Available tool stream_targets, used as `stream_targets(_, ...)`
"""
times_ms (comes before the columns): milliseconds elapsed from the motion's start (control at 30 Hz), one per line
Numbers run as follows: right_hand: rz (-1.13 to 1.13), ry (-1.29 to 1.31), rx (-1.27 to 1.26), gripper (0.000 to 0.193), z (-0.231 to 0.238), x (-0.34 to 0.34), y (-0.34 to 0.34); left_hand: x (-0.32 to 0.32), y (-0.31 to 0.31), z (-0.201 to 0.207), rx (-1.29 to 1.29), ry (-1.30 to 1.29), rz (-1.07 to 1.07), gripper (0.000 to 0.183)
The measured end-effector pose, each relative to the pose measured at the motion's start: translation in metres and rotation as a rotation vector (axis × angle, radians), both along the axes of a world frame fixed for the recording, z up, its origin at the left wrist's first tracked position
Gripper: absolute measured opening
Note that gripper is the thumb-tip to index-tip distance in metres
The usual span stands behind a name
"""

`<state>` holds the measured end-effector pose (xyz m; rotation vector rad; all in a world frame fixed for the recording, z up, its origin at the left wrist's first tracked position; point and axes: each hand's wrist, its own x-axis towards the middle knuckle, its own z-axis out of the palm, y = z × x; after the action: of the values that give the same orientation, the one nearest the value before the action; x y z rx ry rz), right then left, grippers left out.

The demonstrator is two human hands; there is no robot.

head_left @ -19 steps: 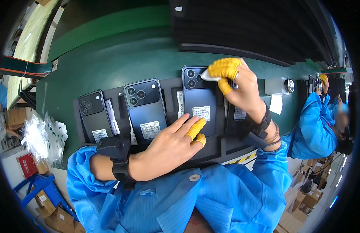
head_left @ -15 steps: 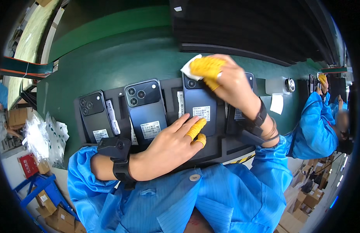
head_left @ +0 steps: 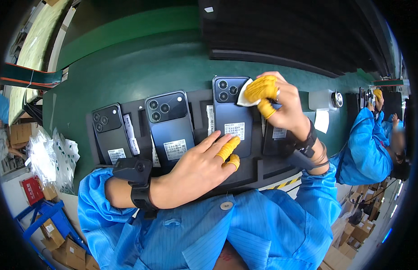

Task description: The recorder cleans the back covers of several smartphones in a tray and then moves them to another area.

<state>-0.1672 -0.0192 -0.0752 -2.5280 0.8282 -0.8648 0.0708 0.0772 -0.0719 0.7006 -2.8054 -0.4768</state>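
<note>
The fourth phone [head_left: 275,130], right of centre, is mostly hidden behind the right hand [head_left: 281,105], so only its label and a dark strip show; the tray's [head_left: 200,112] lower edge is covered by the left hand [head_left: 195,168] and blue sleeves. The phone being wiped [head_left: 231,117] lies face down at the frame's centre in the black foam tray, dark blue and glossy, camera lenses at its top, a white label lower down. The right hand's yellow-cotted fingers [head_left: 262,90] are closed on a white cloth [head_left: 246,96], apparently pressed beside the lenses. The left hand lies flat and open, its cotted fingertips [head_left: 228,149] touching the phone's lower edge, gripping nothing.
</note>
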Motion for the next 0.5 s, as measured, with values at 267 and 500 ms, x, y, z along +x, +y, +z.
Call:
stream_targets(267, -0.267, -0.544, 0.609, 0.022, -0.001, -0.013, -0.009, 0.0, -0.001, 0.001, 0.033, 0.005, 0.009, 0.026)
stream_targets(500, -0.13, -0.525, 0.579, 0.017, 0.0, 0.02, -0.019, -0.001, -0.001, 0.0, 0.042, 0.017, 0.038, 0.026)
